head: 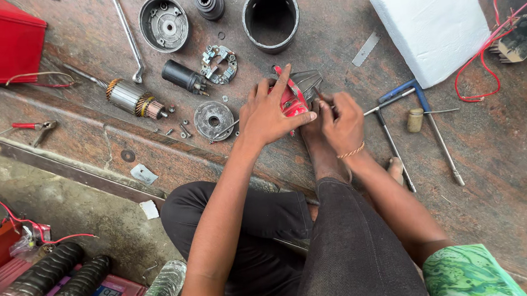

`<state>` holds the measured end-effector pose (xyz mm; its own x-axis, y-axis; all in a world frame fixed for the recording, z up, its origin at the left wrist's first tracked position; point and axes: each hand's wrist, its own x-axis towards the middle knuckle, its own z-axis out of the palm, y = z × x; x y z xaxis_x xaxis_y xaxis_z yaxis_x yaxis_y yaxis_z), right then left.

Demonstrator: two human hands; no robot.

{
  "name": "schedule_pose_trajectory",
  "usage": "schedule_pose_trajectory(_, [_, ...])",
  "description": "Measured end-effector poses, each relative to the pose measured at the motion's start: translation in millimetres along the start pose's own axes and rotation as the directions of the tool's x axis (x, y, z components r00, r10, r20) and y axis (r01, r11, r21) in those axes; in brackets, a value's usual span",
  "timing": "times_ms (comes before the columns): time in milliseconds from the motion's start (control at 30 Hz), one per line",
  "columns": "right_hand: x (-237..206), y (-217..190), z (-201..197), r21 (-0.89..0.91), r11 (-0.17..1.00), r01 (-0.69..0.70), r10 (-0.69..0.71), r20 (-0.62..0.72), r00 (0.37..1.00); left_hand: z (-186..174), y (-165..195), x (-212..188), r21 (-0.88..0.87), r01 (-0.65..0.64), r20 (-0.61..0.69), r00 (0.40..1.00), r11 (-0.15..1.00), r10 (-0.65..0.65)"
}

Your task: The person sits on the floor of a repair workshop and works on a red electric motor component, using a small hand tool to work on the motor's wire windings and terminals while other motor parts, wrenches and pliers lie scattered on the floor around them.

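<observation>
While a red part (291, 98) is gripped by the left hand (269, 114), a thin tool (319, 94) is pinched by the right hand (342, 121), armature (133, 98) and black housing (270, 17) laid nearby on the stone floor (504, 153).

Both hands, left hand (270, 113) and right hand (341, 121), grip a red part (291, 99).

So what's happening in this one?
A person sits on the floor with a dismantled motor spread out in front. The left hand presses down on a red-handled tool lying over a metal part, while the right hand works at it from the side. An armature, end caps and a cylindrical housing lie nearby, untouched.
</observation>
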<state>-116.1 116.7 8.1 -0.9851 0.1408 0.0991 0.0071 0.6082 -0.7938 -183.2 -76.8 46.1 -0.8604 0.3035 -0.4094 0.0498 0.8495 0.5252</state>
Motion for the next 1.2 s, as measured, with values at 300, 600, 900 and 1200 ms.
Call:
schedule_pose_trajectory(300, [0, 2, -3, -0.01, 0.999, 0.052, -0.052, 0.024, 0.998, -2, 1, -3, -0.003, 0.004, 0.0, 1.0, 1.0, -0.004])
schedule_pose_trajectory(600, [3, 2, -5, -0.021, 0.998, 0.061, -0.061, 0.029, 0.998, -2, 2, -2, 0.006, 0.001, 0.002, 1.0, 1.0, -0.001])
schedule_pose_trajectory(900, [7, 2, -14, -0.103, 0.99, 0.093, -0.086, 0.064, 0.994, -1, 2, -5, 0.014, -0.026, -0.026, 0.999, 1.0, 0.026])
schedule_pose_trajectory(1200, [14, -4, -22, -0.19, 0.978, 0.085, -0.063, 0.12, 0.991, 0, 2, -6, 0.022, -0.023, -0.032, 0.999, 0.999, 0.024])
